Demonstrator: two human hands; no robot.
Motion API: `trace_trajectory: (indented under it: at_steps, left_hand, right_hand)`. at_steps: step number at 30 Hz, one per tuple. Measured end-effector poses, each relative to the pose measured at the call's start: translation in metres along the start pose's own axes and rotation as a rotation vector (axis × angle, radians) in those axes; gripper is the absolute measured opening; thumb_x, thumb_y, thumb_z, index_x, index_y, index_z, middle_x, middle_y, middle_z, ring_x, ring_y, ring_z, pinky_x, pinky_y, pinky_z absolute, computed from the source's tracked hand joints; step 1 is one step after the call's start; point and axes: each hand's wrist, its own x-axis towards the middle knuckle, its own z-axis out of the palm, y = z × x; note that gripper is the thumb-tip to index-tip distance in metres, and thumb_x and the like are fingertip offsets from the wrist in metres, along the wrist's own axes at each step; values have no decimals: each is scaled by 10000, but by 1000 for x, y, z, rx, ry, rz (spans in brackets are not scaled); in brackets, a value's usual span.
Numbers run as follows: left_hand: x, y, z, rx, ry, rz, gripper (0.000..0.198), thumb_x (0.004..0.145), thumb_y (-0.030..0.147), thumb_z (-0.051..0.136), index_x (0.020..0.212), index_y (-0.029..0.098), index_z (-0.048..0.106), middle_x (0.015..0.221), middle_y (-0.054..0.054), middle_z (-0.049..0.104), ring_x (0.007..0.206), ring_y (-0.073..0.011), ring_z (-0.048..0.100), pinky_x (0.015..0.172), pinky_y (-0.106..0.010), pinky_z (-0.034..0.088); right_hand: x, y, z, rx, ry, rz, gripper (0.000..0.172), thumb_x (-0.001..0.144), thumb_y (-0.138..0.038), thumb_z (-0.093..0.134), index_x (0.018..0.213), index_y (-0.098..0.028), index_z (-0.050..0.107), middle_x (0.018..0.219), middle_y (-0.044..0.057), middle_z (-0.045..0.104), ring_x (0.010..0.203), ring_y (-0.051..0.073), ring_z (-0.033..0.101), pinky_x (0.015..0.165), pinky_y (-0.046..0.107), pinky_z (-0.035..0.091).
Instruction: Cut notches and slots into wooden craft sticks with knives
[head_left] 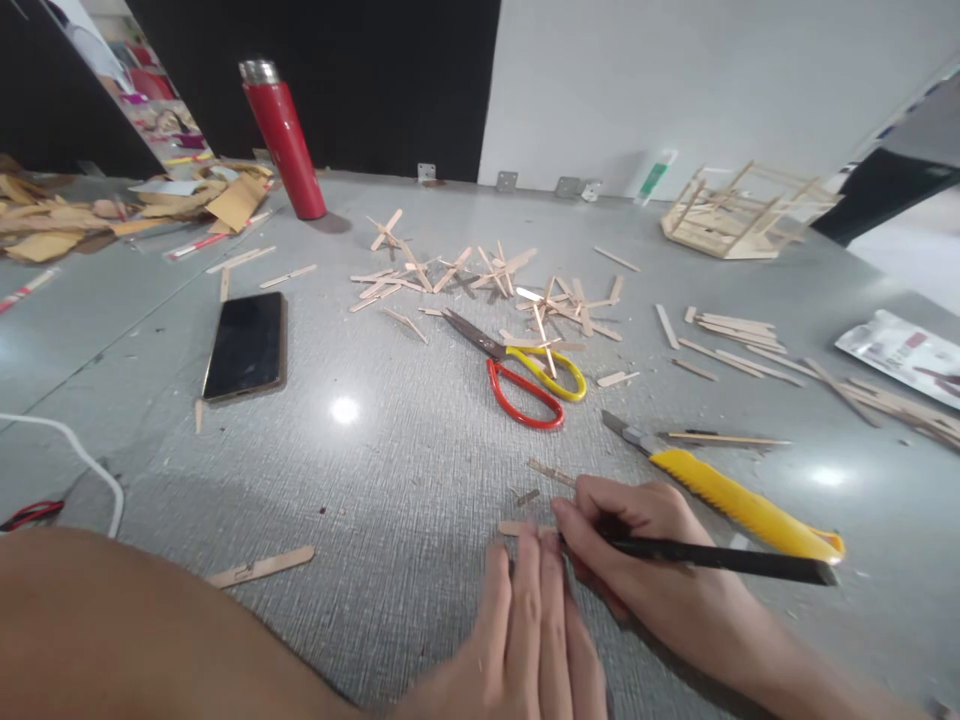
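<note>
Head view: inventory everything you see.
Pen: one, black, in right hand
Wooden stick: one, pale, at left hand
Scissors: one, red-yellow handles, centre
Utility knife: one, yellow, right
Loose sticks: many, pale, across table
Wooden frame: one, pale, back right
Packet: one, whitish, right edge
Phone: one, black, left
Bottle: one, red, back left
Scraps: many, brown, far left
Striped strips: some, red-white, left
Cable: one, white, left edge
Brackets: several, metallic, back
Label: one, green-white, back
Table: one, grey, beneath
Left hand: one, bare, bottom centre
Right hand: one, bare, lower right
</note>
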Motion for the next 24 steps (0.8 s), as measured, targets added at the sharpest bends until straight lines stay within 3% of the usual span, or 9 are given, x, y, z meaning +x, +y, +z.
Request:
trace_trajectory:
  at_steps: [3, 11, 18, 24]
  left_hand:
    - [-2, 2, 2, -41, -60, -24, 281, 941, 335, 643, 1045, 106, 769, 1070, -108, 811, 1026, -290, 763, 945, -437, 471]
    - [1, 0, 1, -24, -56, 21, 405, 864, 445, 757, 1045, 84, 789, 1041, -133, 813, 1001, -305, 747, 952, -467, 403]
    - [-1, 4, 4, -32, -45, -30, 378, 865, 391, 769, 1065, 70, 761, 1001, -150, 813, 940, -307, 757, 910, -435, 419]
    - [-1, 1, 2, -14, -44, 15, 296, 904, 317, 711, 1054, 67, 763, 993, -133, 817, 926, -289, 753, 881, -411, 421]
  right_hand:
    - [0, -1, 0, 14, -13, 22, 458, 1007, -369, 595, 628, -248, 368, 480, -81, 381, 400, 84, 348, 390, 237, 255]
    - [1, 0, 1, -97, 55, -87, 483, 1037, -395, 525, 640, -242, 296, 582, -75, 231, 526, 110, 228, 438, 269, 203]
    - [1, 1, 2, -104, 66, -106, 486, 1043, -377, 520, 639, -237, 290, 593, -73, 225, 541, 113, 224, 454, 274, 208]
    - [1, -3, 2, -79, 65, -85, 475, 1037, -374, 523, 622, -239, 332, 549, -76, 273, 513, 109, 251, 438, 265, 227]
